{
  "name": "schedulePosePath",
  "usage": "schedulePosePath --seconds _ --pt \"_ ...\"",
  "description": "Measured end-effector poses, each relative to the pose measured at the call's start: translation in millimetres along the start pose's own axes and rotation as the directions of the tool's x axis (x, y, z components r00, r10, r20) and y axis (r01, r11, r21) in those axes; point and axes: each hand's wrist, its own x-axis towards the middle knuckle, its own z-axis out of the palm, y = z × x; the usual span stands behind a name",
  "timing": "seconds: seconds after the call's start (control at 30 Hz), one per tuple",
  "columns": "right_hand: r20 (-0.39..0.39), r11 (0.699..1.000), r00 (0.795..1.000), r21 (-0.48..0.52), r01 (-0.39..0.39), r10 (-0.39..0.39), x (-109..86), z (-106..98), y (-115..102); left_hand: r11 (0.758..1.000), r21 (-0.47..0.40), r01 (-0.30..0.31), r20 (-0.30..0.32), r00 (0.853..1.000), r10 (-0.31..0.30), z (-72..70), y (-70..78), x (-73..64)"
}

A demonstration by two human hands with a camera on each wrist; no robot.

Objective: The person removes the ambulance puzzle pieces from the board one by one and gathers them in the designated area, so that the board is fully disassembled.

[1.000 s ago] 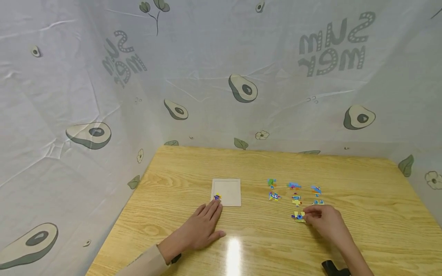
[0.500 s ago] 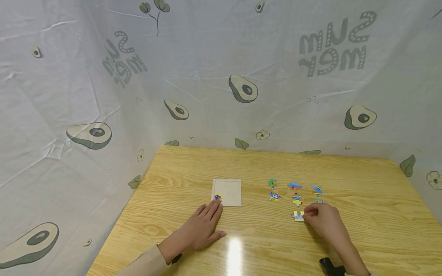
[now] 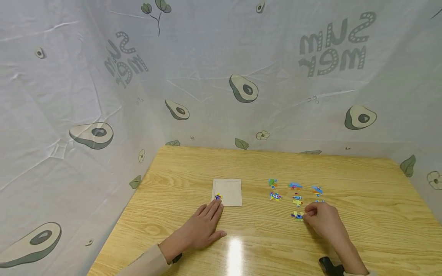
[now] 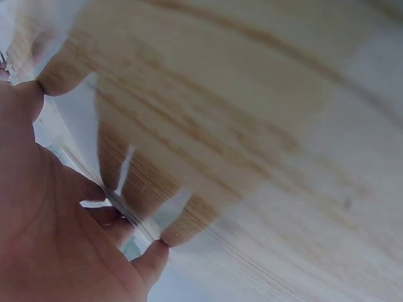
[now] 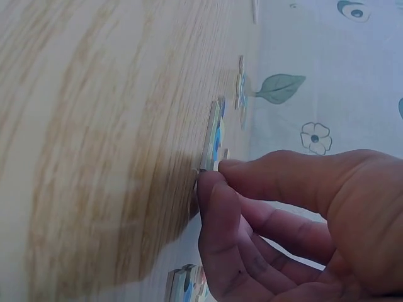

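Note:
My right hand (image 3: 325,221) pinches a yellow and blue jigsaw piece (image 3: 297,216) by its right edge, between thumb and fingertips, low over the table. In the right wrist view the same jigsaw piece (image 5: 215,133) is seen nearly edge-on. My left hand (image 3: 203,227) lies with straight fingers at the lower left edge of a square, pale puzzle tray (image 3: 231,192). Inside the tray's lower left corner sits a purple and yellow piece (image 3: 218,196), its near part hidden by the fingertips. The left wrist view shows the fingertips against the glossy wooden surface.
Several loose jigsaw pieces lie in rows behind the right hand, among them a green one (image 3: 272,182), a blue one (image 3: 295,186) and a yellow one (image 3: 297,201). A patterned curtain (image 3: 207,96) borders the table's back and left sides.
The pinched piece looked pale with glare half a second ago and shows its colours again now. My right hand has shifted very slightly; the left hand stays in place.

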Motion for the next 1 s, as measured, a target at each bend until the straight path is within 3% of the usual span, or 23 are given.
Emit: schedulePosePath --seconds 0.37,0.7,1.0 --pt "0.004 1.000 1.000 -0.012 0.021 -0.021 -0.6 5 -1 1.000 -0.005 -0.004 -0.013 1.000 0.004 5.3 -1.8 0.1" --pt "0.016 0.998 0.999 -0.041 0.049 -0.048 0.0 -2 -4 1.000 -0.029 0.007 -0.002 1.000 -0.007 4.2 0.5 1.0" --pt "-0.020 0.996 0.996 0.005 0.090 -0.090 5.0 -6 -30 0.998 -0.065 -0.008 -0.016 1.000 0.007 1.9 0.9 -0.5"
